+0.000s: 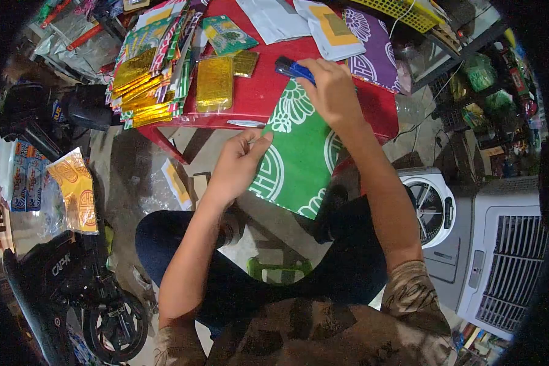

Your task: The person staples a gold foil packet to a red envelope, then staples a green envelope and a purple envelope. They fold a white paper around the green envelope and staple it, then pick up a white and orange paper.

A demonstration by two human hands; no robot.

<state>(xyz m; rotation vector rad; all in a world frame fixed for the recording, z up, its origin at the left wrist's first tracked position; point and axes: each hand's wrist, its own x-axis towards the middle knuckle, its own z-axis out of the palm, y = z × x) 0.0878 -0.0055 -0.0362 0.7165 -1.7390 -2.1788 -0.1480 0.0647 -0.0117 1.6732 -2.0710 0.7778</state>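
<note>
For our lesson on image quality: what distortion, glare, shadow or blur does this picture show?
Head view: wide-angle distortion, with dark, rounded borders; head view: shiny highlights on the gold packet; head view: the dark trousers lose detail in shadow; head view: the white pattern on the green patterned piece stays readable, without obvious blur.

At twelve o'clock I saw the red table [256, 97] as smooth, slightly shiny plastic, and the blue stapler [294, 68] as glossy plastic. My green packet [296, 146] looked smooth and mostly matt. At eleven, a gold packet [215, 85] gleamed like textured foil. My dark trousers [360, 256] were dull cloth; the vented unit [511, 268] at four was matt plastic.
</note>
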